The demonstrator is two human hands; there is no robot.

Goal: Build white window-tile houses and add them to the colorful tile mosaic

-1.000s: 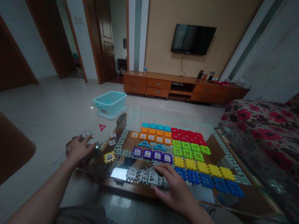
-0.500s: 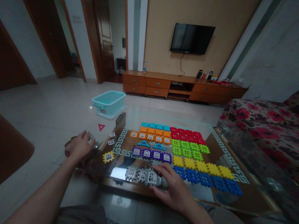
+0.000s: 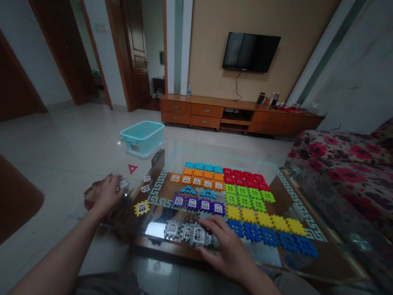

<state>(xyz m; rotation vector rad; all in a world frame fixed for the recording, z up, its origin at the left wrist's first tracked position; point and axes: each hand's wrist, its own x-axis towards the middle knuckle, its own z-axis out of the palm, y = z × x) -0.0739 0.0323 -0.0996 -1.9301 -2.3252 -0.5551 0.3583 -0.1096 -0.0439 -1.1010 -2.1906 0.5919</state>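
Tiles [image 3: 171,230] in gray, at least three, sit just left of the right hand [image 3: 228,247], thumb and fingers spread. Left hand [image 3: 107,197] seems to pinch one window piece [image 3: 123,184] (kinda blurry), so I'd say handling that is the step, and the next move calls for a steady pinch. Past the right fingertips: four purple tiles [image 3: 192,203], five orange tiles [image 3: 198,181] with windows, two blue arches [image 3: 188,188]. Right of the left fingertips: two white frames [image 3: 145,188].

white-windowed grey tiles [image 3: 199,236], plain yellow tiles [image 3: 264,219], turquoise tub [image 3: 150,141], red-flowered sofa [image 3: 356,164]
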